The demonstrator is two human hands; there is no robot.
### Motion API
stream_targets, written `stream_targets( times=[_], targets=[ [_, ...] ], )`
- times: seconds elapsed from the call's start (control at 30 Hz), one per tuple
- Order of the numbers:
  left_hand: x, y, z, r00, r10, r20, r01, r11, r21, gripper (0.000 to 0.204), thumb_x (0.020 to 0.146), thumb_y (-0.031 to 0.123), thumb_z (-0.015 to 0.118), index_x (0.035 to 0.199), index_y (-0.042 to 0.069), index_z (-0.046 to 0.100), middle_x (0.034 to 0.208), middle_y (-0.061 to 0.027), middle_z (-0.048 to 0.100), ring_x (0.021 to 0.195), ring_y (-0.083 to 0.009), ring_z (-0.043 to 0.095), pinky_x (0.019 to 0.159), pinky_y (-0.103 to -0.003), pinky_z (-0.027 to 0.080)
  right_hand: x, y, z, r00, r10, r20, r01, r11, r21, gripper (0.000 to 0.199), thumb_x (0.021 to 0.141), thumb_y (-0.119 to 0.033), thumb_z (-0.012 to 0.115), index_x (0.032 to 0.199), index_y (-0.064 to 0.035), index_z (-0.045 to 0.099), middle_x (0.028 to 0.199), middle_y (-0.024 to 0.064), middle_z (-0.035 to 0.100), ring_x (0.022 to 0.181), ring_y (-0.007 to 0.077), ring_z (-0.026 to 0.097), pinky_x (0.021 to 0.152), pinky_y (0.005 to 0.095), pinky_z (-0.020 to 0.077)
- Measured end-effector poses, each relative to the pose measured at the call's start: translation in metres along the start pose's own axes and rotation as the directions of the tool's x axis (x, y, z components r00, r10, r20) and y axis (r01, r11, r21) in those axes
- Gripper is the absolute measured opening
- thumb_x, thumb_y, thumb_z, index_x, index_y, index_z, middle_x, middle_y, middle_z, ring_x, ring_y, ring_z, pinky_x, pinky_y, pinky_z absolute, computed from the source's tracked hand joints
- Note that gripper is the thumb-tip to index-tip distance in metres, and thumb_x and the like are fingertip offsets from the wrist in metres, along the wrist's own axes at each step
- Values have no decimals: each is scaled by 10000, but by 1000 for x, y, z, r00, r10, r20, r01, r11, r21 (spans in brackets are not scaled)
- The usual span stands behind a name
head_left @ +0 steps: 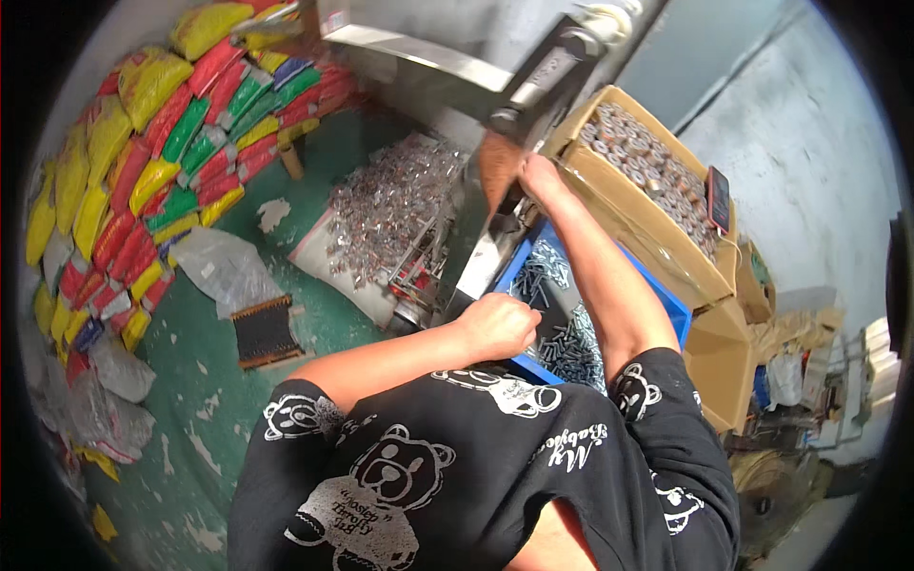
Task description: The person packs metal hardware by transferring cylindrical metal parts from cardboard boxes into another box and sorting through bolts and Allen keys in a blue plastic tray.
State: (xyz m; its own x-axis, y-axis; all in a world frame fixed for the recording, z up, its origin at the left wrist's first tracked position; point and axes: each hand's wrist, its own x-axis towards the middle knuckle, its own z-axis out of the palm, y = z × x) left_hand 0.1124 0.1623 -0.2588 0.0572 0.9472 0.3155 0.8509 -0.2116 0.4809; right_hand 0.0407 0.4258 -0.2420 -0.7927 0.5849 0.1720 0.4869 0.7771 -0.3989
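Note:
My left hand is closed, fingers curled in, at the near left rim of a blue bin. What it holds, if anything, is hidden. Loose silver screws lie in the bin, on both sides of a dark grey piece. My right arm reaches across the bin. At its end, my right hand is closed beside the metal machine, below its dark upper arm. Whatever is in those fingers is hidden.
A cardboard box of small round metal-ended parts stands to the right, with a phone on its edge. Left of the machine, many clear-and-metal pieces are heaped on a sheet. Colourful sacks are stacked far left; a black slatted mat lies on the floor.

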Motion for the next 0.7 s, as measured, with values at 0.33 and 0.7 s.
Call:
stream_targets(
  times=[0.33, 0.7],
  targets=[
    [1, 9, -8, 998, -60, -31, 64, 983, 171, 143, 798, 190, 610, 755, 56, 638, 687, -159, 624, 685, -370, 631, 614, -476, 502, -274, 132, -96, 826, 274, 493, -65, 914, -400, 259, 877, -130, 555, 1056, 20, 667, 1032, 226, 680, 985, 369, 659, 857, 458, 526],
    [5, 38, -9, 999, -47, -20, 50, 978, 205, 142, 812, 164, 602, 838, 72, 707, 753, -149, 670, 701, -342, 659, 644, -429, 526, -339, 197, -38, 949, 130, 287, -49, 961, -271, 168, 831, -41, 537, 903, -1, 683, 988, 205, 653, 928, 369, 657, 812, 437, 539]
  ],
)
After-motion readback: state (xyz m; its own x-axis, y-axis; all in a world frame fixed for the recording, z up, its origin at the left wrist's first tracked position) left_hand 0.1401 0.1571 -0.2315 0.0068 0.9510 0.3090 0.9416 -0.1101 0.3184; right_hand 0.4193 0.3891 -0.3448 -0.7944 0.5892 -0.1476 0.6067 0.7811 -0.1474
